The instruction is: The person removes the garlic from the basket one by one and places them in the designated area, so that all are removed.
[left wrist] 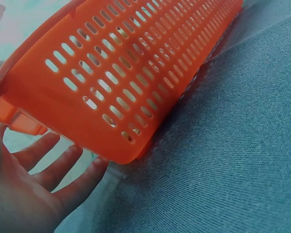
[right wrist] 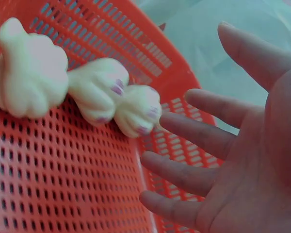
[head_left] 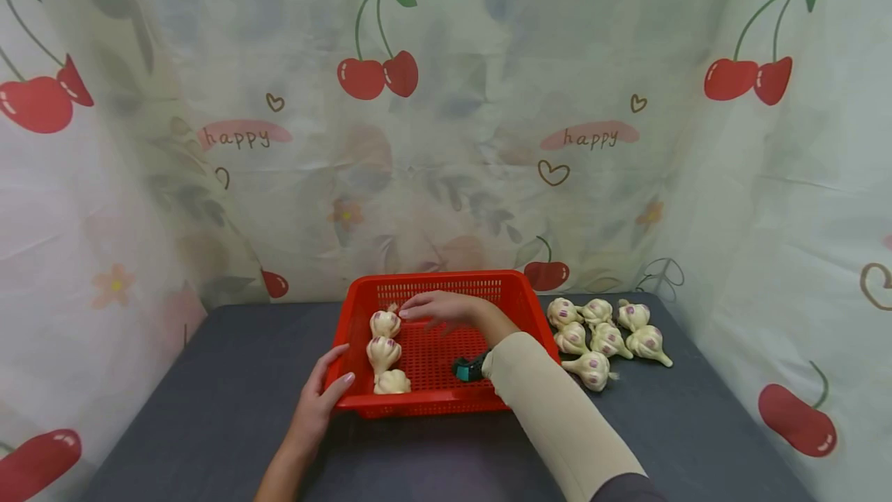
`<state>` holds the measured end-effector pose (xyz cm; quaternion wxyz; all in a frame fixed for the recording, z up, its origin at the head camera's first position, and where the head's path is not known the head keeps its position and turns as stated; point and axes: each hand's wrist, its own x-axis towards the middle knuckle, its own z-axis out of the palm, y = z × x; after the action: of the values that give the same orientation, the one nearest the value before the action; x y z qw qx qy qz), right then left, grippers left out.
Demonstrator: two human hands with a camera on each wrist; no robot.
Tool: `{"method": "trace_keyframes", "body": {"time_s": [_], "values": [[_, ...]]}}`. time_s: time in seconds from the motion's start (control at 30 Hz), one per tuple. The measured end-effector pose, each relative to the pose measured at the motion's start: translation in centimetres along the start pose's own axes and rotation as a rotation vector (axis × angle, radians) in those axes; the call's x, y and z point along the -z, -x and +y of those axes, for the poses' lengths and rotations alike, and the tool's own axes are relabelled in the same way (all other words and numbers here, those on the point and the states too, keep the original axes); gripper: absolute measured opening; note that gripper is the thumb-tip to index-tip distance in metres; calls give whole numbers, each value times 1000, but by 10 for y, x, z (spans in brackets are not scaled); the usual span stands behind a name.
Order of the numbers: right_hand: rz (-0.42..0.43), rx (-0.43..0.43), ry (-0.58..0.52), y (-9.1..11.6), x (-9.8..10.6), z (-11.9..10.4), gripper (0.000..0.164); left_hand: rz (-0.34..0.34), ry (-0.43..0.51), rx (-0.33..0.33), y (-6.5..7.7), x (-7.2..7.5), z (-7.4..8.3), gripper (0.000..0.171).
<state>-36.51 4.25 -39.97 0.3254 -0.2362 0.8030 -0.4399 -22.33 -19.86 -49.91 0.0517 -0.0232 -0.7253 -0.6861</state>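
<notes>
A red slotted plastic basket (head_left: 439,401) rests on the dark table. Inside it, along its left side, three garlic bulbs (head_left: 384,353) lie in a row. My left hand (head_left: 313,401) holds the basket's near left corner, thumb over the rim; in the left wrist view its other fingers (left wrist: 82,179) lie along the outside wall. Over the basket reaches my right hand (head_left: 446,308), fingers spread and nothing in them. In the right wrist view, its fingertips (right wrist: 170,120) are close beside the farthest garlic bulb (right wrist: 139,110).
To the right of the basket, several more garlic bulbs (head_left: 608,339) lie in a group on the table (head_left: 230,386). A patterned curtain (head_left: 446,177) hangs behind and along both sides of the table.
</notes>
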Motion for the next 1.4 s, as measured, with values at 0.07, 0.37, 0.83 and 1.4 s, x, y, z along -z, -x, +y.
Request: {"method": "trace_keyframes", "body": {"time_s": [0.07, 0.37, 0.83, 1.4], "values": [[-26, 16, 2, -6, -6, -1, 51, -2, 0, 4, 0, 0, 0, 53], [-133, 98, 71, -25, -28, -11, 50, -4, -4, -21, 0, 2, -1, 50], [-156, 3, 346, -29, -45, -18, 61, -11, 27, -16, 1, 0, 0, 49], [41, 0, 487, -17, -19, 3, 49, 19, -14, -10, 1, -2, 1, 50]]}}
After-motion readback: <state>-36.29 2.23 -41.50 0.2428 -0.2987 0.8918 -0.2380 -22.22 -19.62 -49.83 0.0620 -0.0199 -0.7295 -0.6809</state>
